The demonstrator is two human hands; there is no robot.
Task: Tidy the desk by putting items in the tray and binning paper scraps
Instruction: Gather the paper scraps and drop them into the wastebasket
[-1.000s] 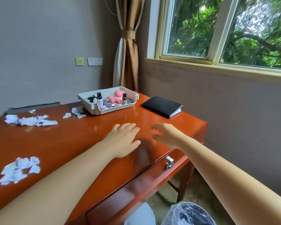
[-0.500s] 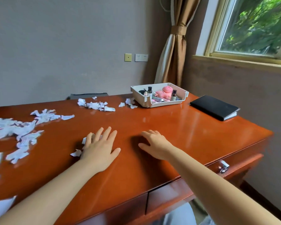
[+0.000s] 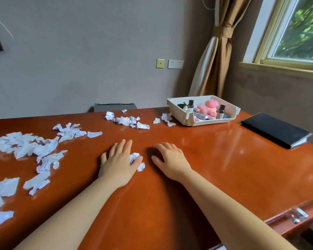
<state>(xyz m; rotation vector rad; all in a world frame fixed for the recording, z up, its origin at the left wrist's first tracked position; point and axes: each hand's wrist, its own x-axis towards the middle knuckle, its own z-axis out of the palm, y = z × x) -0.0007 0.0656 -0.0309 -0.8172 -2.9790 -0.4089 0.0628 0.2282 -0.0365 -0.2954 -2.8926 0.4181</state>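
Paper scraps litter the surface left and centre. Head view: left hand flat, fingers spread, touching 2 scraps, apparently to gather them; right hand loosely curled, empty. Tray already filled.

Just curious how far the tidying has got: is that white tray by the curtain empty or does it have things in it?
Not empty. The white tray holds a pink plush toy and two dark-capped bottles, among other small items.

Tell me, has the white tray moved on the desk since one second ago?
No. The white tray sits at the same spot on the desk, beside the black notebook and the scraps. Only the camera turned.
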